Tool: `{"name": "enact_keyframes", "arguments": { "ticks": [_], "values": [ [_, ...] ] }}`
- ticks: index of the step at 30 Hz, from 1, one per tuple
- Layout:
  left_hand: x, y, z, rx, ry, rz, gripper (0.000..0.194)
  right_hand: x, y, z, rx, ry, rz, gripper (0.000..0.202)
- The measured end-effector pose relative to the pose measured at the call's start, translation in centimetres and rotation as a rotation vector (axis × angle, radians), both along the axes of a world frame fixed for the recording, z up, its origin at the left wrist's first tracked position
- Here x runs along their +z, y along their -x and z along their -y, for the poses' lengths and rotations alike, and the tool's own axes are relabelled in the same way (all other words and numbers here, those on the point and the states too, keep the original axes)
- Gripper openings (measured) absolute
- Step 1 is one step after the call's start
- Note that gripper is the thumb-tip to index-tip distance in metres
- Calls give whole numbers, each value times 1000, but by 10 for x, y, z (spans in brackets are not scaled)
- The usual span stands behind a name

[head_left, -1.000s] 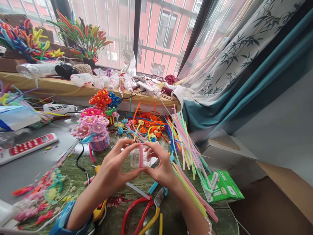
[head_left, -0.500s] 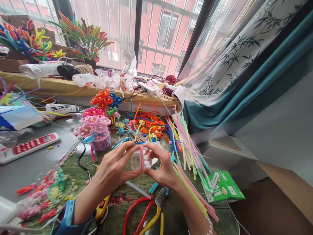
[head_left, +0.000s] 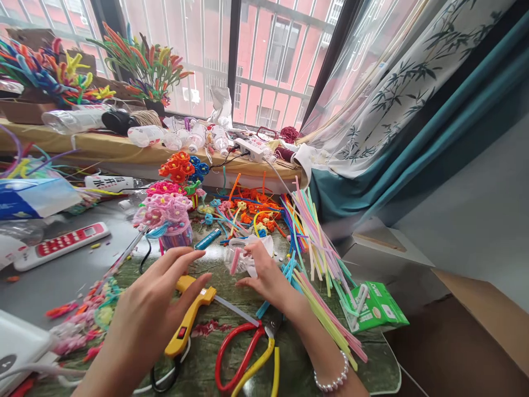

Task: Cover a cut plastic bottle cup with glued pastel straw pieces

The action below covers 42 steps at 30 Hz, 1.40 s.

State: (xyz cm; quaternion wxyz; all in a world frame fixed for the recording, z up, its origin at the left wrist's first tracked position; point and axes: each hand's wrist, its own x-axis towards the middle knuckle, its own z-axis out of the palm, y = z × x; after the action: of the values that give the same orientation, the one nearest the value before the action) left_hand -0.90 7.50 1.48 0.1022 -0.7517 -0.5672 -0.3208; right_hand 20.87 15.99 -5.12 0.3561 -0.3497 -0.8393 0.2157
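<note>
My left hand (head_left: 161,295) is open, thumb and fingers apart, above a yellow glue gun (head_left: 185,325) with a clear glue stick (head_left: 235,310) reaching from its rear end. My right hand (head_left: 268,273) has its fingers curled against a small clear plastic cup (head_left: 228,255), its thumb on the near side. A short pink pipe cleaner (head_left: 235,261) stands against the cup's wall. Part of the cup is hidden behind the right fingers. Between the forearms lie scissors (head_left: 237,358) with red and yellow handles.
Pipe cleaner flowers in a striped pot (head_left: 177,238) stand behind my left hand. A blue glue-stick-sized item (head_left: 208,239) lies near them. Pastel pipe cleaners (head_left: 316,237) spread at the right, beside a green packet (head_left: 378,306). A remote-like white handset (head_left: 61,246) lies at left.
My left hand has let go of the cup and moved left and nearer, over the glue gun. The right hand stays at the cup, which now tilts a little.
</note>
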Motion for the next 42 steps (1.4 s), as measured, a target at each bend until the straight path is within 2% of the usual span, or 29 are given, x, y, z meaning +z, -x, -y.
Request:
{"name": "enact_keyframes", "arguments": {
  "ticks": [2,5,9,13,17,22,25,28,34,38,42],
  "values": [
    [-6,4,20,121,69,33,32,-2,1,1,42,4,54,50],
    [-20,6,41,190,232,22,23,-1,1,0,71,-8,132,37],
    [-33,6,54,267,329,-21,23,11,-3,-1,-9,-101,147,37],
    [-32,6,61,371,309,-112,27,35,-8,4,-115,-120,16,24],
    [-28,0,64,409,347,-148,33,49,-15,11,-235,-69,113,16],
    [-27,-17,66,423,270,-79,33,40,-46,14,-507,47,147,17],
    [-24,-29,67,450,101,27,28,34,-67,23,-602,80,155,18],
    [-22,-40,68,440,-4,143,28,29,-72,39,-642,125,171,14],
    [-24,-51,67,355,-5,138,32,23,-59,71,-670,194,330,8],
    [-26,-52,66,323,-12,136,39,17,-76,95,-789,227,189,14],
    [-30,-56,61,284,-32,174,40,8,-95,116,-920,195,195,17]
  ]
}}
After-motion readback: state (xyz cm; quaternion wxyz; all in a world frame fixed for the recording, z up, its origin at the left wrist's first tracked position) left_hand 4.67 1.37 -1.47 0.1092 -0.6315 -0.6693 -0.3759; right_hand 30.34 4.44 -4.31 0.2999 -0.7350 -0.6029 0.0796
